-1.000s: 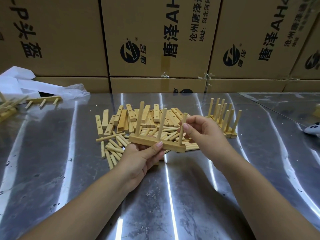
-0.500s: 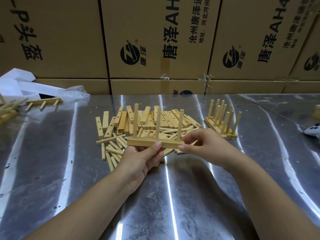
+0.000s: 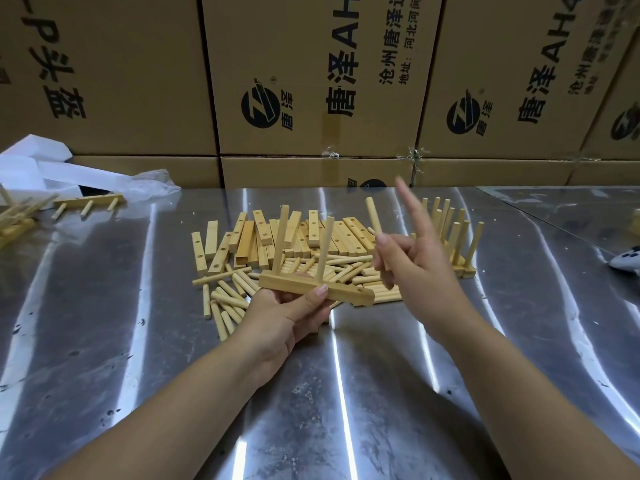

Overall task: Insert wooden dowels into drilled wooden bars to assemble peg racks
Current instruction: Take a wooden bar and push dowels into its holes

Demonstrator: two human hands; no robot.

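— At centre frame, what condition is the bar (image 3: 287, 285) in?
— Pale wooden bar, held above the table (image 3: 346, 393); two dowels (image 3: 280, 244) stand upright in it, right-end hole vacant. Left hand (image 3: 280, 323) grips it, thumb on the front face. Right hand (image 3: 419, 268) pinches a loose dowel (image 3: 373, 216), index finger extended upward.
— Surroundings?
— Reflective steel table; loose bars and dowels (image 3: 311, 237) piled behind; printed cartons (image 3: 311, 64) stacked along the top.

Left hand (image 3: 277, 327) grips bar (image 3: 287, 286), two dowels (image 3: 281, 237) upright; right hand (image 3: 419, 265) pinches loose dowel (image 3: 373, 216)
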